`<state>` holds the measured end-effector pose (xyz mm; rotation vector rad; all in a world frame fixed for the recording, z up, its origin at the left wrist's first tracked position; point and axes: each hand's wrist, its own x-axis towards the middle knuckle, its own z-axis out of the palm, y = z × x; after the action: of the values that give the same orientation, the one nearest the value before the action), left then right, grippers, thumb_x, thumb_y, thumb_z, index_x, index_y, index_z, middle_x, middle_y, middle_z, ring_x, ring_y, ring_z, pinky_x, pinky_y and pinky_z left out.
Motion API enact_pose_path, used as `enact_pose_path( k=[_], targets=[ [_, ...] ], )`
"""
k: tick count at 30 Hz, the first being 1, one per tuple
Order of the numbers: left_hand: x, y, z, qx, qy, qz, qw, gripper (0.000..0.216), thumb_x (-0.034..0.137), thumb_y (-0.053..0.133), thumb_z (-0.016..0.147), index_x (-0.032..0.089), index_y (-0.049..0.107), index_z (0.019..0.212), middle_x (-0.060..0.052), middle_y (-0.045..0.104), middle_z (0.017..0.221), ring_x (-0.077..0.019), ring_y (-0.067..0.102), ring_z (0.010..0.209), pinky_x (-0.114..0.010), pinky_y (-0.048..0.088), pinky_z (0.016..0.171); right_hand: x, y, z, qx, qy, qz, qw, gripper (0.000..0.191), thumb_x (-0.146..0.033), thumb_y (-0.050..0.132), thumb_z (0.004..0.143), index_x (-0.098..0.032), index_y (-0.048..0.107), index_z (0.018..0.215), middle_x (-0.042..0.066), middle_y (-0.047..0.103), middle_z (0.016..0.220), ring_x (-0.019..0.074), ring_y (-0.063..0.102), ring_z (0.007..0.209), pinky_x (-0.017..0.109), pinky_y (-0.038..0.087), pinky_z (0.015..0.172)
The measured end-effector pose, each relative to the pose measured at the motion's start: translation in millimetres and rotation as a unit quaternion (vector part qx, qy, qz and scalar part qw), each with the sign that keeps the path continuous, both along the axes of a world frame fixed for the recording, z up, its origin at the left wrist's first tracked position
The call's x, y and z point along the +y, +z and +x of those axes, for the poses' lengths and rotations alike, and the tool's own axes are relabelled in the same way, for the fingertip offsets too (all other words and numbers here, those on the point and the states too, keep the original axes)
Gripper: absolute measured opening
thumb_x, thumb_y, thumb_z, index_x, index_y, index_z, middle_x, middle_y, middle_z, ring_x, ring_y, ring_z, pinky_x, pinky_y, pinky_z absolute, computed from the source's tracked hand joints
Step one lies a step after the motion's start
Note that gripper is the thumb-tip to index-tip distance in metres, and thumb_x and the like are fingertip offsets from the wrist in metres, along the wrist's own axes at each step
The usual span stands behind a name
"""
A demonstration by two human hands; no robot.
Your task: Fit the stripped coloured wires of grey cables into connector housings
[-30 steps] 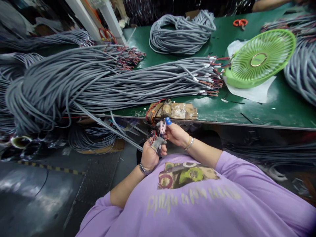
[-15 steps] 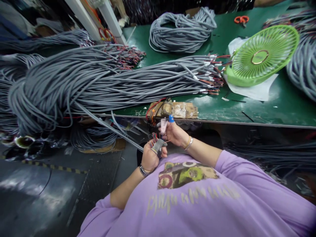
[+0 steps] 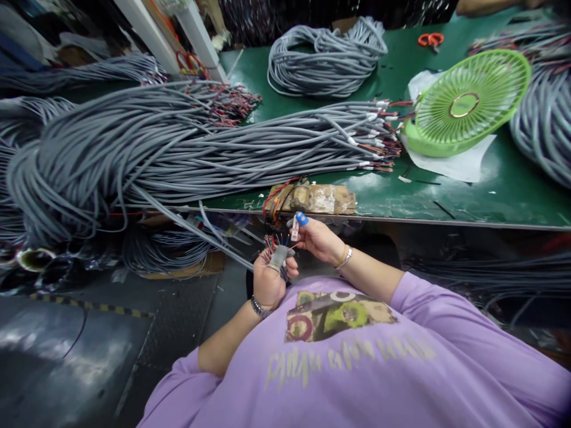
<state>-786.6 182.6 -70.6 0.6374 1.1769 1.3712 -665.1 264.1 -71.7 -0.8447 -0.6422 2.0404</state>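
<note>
Just below the table edge, my left hand (image 3: 268,286) is closed around the end of a grey cable (image 3: 238,260). Coloured wires (image 3: 269,242) fan out above its fist, and a grey wrapping (image 3: 278,257) covers its thumb. Close by on the right, my right hand (image 3: 322,242) pinches a small whitish piece with dark marks (image 3: 295,229), whose kind I cannot make out. A blue finger cover (image 3: 302,219) sits on one of its fingertips. A thin copper-coloured strand runs between the two hands.
On the green table (image 3: 388,205) lie a long bundle of grey cables (image 3: 250,151), a coil (image 3: 328,59) and orange-handled scissors (image 3: 430,40). A green fan (image 3: 466,104) stands at the right. A wooden block (image 3: 330,198) with wires sits at the front edge.
My right hand has tilted the whitish piece more upright and drawn its fingertips up and leftward. My left hand has shifted slightly left, and the wires above it look more spread.
</note>
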Motion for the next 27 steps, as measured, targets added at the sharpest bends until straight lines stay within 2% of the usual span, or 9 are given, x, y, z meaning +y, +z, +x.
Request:
enact_pose_path(
  k=[4, 8, 13, 17, 23, 27],
  targets=[
    [0.5, -2.6, -0.4, 0.014, 0.001, 0.007, 1.000, 0.034, 0.045, 0.073, 0.071, 0.013, 0.062, 0.076, 0.001, 0.063, 0.054, -0.0086, 0.055, 0.039, -0.018, 0.041, 0.038, -0.6, 2.5, 1.6, 0.008, -0.010, 0.004, 1.000, 0.037, -0.050, 0.076, 0.071, -0.015, 0.063, 0.076, -0.001, 0.060, 0.064, 0.0082, 0.054, 0.057, 0.019, 0.040, 0.050],
    [0.0, -2.5, 1.4, 0.039, -0.008, 0.004, 0.999, 0.037, 0.049, 0.071, 0.072, 0.014, 0.060, 0.076, 0.002, 0.062, 0.053, -0.0078, 0.053, 0.038, -0.017, 0.040, 0.038, -1.2, 3.6, 2.1, 0.025, -0.022, -0.005, 0.999, 0.032, -0.045, 0.075, 0.074, -0.015, 0.066, 0.080, 0.002, 0.066, 0.074, 0.0103, 0.058, 0.064, 0.021, 0.043, 0.055],
    [1.4, -8.1, 3.2, 0.055, -0.022, -0.008, 0.998, 0.037, 0.049, 0.072, 0.072, 0.014, 0.059, 0.076, 0.003, 0.062, 0.053, -0.0074, 0.053, 0.038, -0.017, 0.041, 0.039, -0.1, 2.4, 1.5, 0.015, -0.028, 0.002, 1.000, 0.029, -0.043, 0.073, 0.076, -0.016, 0.067, 0.078, 0.004, 0.067, 0.076, 0.0112, 0.058, 0.066, 0.021, 0.042, 0.056],
    [1.0, -11.0, 2.2, 0.055, -0.025, 0.005, 0.998, 0.036, 0.048, 0.071, 0.073, 0.014, 0.060, 0.076, 0.002, 0.062, 0.053, -0.0076, 0.053, 0.038, -0.017, 0.042, 0.039, 0.4, -1.5, 2.8, 0.022, -0.006, 0.008, 1.000, 0.034, -0.049, 0.069, 0.079, -0.016, 0.067, 0.082, 0.003, 0.065, 0.074, 0.0112, 0.056, 0.064, 0.021, 0.040, 0.054],
    [-6.7, -6.5, -0.5, 0.044, -0.013, 0.018, 0.999, 0.034, 0.046, 0.071, 0.074, 0.014, 0.062, 0.076, 0.002, 0.062, 0.053, -0.0076, 0.053, 0.038, -0.018, 0.044, 0.039, -0.9, -6.8, 8.0, 0.033, 0.034, -0.065, 0.997, 0.050, -0.063, 0.051, 0.086, -0.015, 0.065, 0.085, 0.004, 0.064, 0.074, 0.0107, 0.055, 0.062, 0.020, 0.041, 0.053],
    [-8.1, -6.1, -5.7, 0.057, 0.019, 0.042, 0.997, 0.033, 0.045, 0.075, 0.070, 0.015, 0.063, 0.076, 0.002, 0.063, 0.053, -0.0081, 0.054, 0.037, -0.018, 0.044, 0.037, -0.5, -7.6, 11.2, 0.027, 0.055, -0.075, 0.995, 0.052, -0.064, 0.049, 0.087, -0.015, 0.064, 0.082, 0.003, 0.063, 0.072, 0.0091, 0.053, 0.058, 0.018, 0.040, 0.049]
  ],
)
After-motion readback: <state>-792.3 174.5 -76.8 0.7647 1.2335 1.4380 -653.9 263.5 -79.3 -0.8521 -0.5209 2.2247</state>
